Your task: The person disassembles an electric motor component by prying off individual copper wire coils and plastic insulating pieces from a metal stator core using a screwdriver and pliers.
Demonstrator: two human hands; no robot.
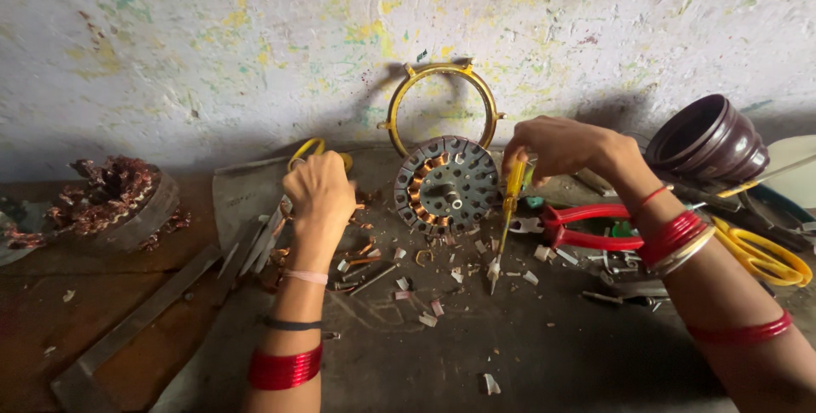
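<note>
R hand (557,148) grips yellow screwdriver (512,196) beside stator (448,185); L hand (319,195) fisted

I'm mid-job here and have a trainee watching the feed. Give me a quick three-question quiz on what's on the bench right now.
1. True or false: the right hand holds a yellow-handled screwdriver with its tip pointing down at the bench.
2. Which lies just right of the screwdriver? A) a blue hammer B) red-handled pliers C) a green tape roll
3. Fill in: the round stator with copper windings stands in front of a yellow metal ____ leaning on the wall.

Key
1. True.
2. B.
3. Ring. The left hand is closed into a fist left of the stator; what it grips cannot be seen.
</note>
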